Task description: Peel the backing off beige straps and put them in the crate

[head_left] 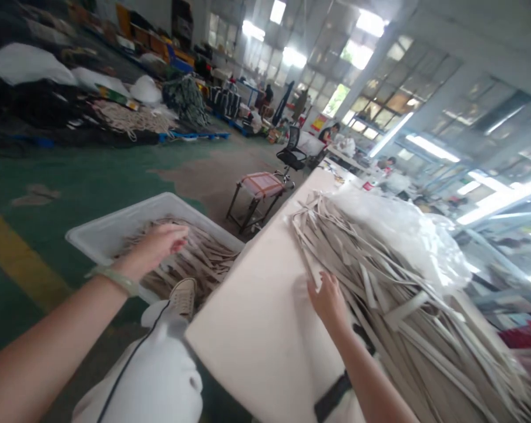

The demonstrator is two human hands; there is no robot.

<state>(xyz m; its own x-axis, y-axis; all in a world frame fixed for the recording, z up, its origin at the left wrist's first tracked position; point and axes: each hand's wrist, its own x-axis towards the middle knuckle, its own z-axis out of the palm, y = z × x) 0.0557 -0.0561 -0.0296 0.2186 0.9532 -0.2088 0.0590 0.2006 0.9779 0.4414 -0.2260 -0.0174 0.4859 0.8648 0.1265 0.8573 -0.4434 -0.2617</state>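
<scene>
My left hand (166, 239) hangs over a white plastic bin (128, 208) filled with loose beige strips (208, 255). Its fingers are curled in and slightly blurred; I cannot make out what they hold, if anything. On the pale table, my right hand (329, 299) pinches one narrow beige strip (308, 261) at the near-left side of a large heap. That heap of flat beige strips (366, 258) runs lengthwise along the table, tangled and overlapping. A black strap-like piece (333, 396) lies on the table beside my right forearm.
Clear plastic sheeting (397, 229) lies behind the heap on the table (252, 317). A padded stool (261, 185) and an office chair (292, 154) stand past the bin. My shoe (184, 296) is close to the bin. People sit farther back along the tables.
</scene>
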